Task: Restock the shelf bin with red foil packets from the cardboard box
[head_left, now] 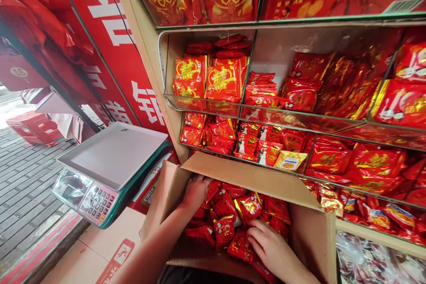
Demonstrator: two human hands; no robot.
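Observation:
An open cardboard box (pixel 313 235) in front of me holds several loose red foil snack packets (pixel 223 230). My left hand (pixel 195 193) reaches into the box's far left corner, beside the packets. Its fingers are extended, and some fingertips are hard to see against the wall. My right hand (pixel 266 242) rests over the packets on the right side, fingers slightly bent and apart. Those fingertips touch the red wrappers, and no packet shows as lifted. A packet with a gold edge (pixel 250 206) lies between the two hands.
A digital scale (pixel 104 155) stands left of the box, above a closed carton (pixel 100 248). Behind, shelves with clear fronts (pixel 282 113) hold red packets and one yellow cookie packet (pixel 289 160). A tray of clear-wrapped pieces (pixel 369 257) is at the right. Brick paving (pixel 20 186) lies far left.

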